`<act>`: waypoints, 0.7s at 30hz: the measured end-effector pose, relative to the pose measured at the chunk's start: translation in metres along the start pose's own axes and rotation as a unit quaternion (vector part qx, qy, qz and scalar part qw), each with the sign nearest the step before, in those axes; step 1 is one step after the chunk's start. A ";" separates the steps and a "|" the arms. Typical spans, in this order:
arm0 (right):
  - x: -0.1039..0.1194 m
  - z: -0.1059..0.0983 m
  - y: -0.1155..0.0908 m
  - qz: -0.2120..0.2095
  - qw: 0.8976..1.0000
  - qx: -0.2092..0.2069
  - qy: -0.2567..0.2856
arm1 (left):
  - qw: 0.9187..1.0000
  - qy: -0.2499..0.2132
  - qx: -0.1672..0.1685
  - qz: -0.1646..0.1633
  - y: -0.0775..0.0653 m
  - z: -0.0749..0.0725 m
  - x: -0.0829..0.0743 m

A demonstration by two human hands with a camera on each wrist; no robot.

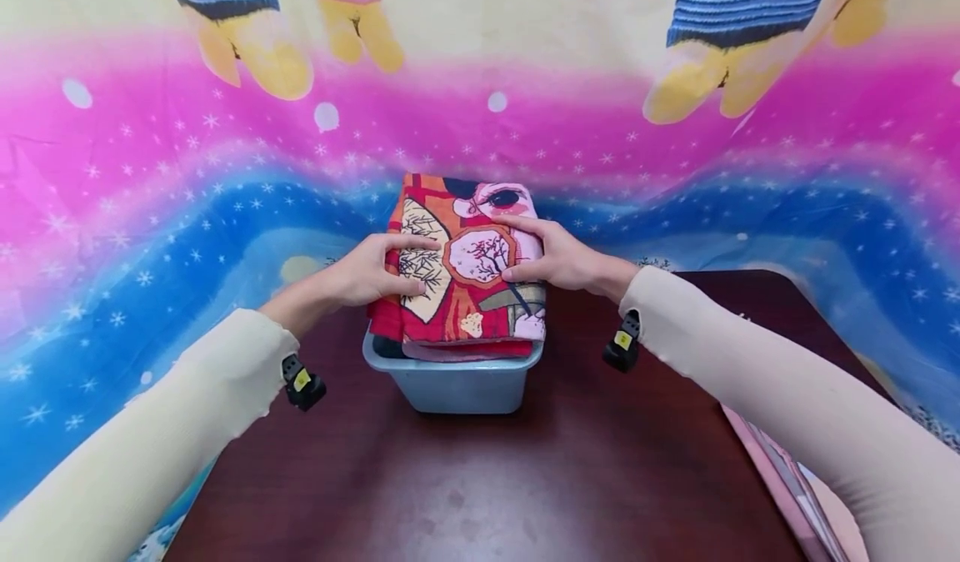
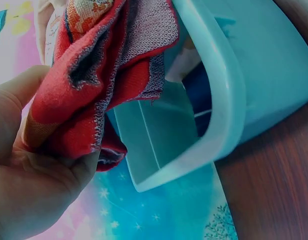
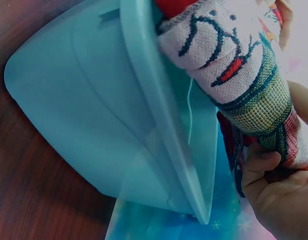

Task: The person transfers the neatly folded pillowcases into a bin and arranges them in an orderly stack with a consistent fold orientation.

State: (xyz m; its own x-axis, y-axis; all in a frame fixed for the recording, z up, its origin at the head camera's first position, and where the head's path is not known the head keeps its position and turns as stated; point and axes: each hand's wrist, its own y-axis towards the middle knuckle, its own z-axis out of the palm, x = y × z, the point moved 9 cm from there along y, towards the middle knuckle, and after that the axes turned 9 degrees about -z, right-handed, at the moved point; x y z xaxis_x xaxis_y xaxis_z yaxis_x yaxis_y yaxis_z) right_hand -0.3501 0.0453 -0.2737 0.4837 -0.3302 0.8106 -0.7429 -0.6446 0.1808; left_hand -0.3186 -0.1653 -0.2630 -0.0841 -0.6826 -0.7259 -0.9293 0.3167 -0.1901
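A folded red woven cloth with fan and figure patterns lies over the mouth of a light-blue plastic bin. My left hand grips its left side; in the left wrist view, the thumb and fingers of the left hand wrap the folded edge. On the opposite side my right hand holds the cloth, and in the right wrist view fingers of that hand curl under its rolled edge. Something dark shows inside the bin below the cloth; the rest of its contents is mostly hidden.
The bin stands on a dark reddish-brown table. Behind hangs a colourful printed curtain with cartoon bears. Pinkish folded material lies at the right edge, partly behind the right sleeve.
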 end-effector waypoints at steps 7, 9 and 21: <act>-0.006 0.005 0.007 0.003 1.000 -0.003 -0.019 | 1.000 0.015 -0.005 0.000 0.007 0.002 0.007; -0.006 0.005 0.009 -0.002 1.000 -0.002 -0.029 | 1.000 0.018 -0.009 -0.003 0.010 0.002 0.010; -0.018 0.016 0.009 0.003 1.000 0.006 -0.024 | 0.999 0.038 0.001 -0.005 0.016 0.014 0.022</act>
State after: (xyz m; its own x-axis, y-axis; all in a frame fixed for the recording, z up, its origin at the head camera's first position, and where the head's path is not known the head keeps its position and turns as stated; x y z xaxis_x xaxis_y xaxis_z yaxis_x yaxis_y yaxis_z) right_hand -0.3582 0.0341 -0.2954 0.5012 -0.3669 0.7837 -0.7407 -0.6502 0.1693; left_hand -0.3306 -0.1662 -0.2909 -0.1023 -0.7341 -0.6713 -0.9298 0.3104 -0.1977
